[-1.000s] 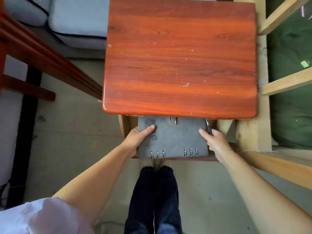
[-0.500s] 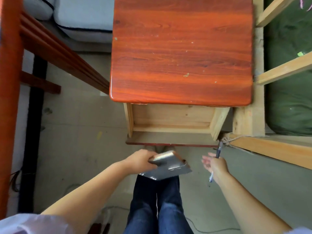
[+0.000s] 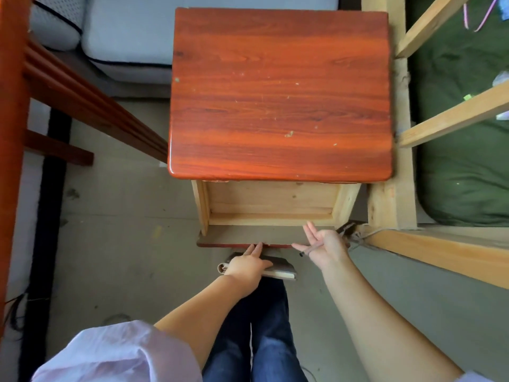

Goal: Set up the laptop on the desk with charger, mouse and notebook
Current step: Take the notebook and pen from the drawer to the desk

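A grey ring-bound notebook (image 3: 278, 268) is held flat under my left hand (image 3: 248, 264), just below the front of the pulled-out drawer (image 3: 248, 235). Two fingers of that hand touch the drawer's red front edge. My right hand (image 3: 323, 242) is at the drawer front's right part, fingers spread, with a dark pen (image 3: 341, 231) pinched across the palm. The drawer's wooden inside (image 3: 271, 199) is bare. The red wooden desk top (image 3: 279, 95) above has nothing on it. No laptop, charger or mouse is in view.
A pale wooden frame (image 3: 391, 205) with green bedding (image 3: 462, 166) stands close on the right. Red wooden rails (image 3: 82, 95) run along the left, and a grey cushion (image 3: 129, 37) lies behind the desk. My legs (image 3: 256, 334) in jeans are below.
The notebook came out of the drawer in my left hand and the pen in my right. Both hands have since moved back up to the drawer front.
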`<action>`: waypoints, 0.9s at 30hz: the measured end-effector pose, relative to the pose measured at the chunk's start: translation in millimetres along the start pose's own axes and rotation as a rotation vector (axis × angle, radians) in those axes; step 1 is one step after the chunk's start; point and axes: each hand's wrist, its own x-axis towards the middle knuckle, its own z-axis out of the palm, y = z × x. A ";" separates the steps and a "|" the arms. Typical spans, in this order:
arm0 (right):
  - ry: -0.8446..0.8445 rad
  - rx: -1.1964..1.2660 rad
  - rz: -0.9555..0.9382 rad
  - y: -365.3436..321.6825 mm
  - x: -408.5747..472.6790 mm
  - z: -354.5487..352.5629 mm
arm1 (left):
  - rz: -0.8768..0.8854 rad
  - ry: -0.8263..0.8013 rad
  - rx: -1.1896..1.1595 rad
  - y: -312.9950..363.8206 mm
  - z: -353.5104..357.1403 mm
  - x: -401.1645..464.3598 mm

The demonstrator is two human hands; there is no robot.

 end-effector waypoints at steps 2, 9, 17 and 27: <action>0.050 -0.092 0.033 -17.9 3.6 8.2 | -0.006 0.002 -0.036 6.4 1.4 -1.8; 0.182 -0.215 0.096 37.9 49.2 -35.0 | -0.047 -0.010 -0.127 -7.8 23.1 23.7; 0.145 0.186 -0.014 39.1 78.1 -25.2 | -0.055 -0.016 0.056 -29.8 40.3 48.9; 0.079 0.301 -0.034 27.8 11.0 -26.0 | 0.017 0.145 0.047 -19.0 25.2 -6.7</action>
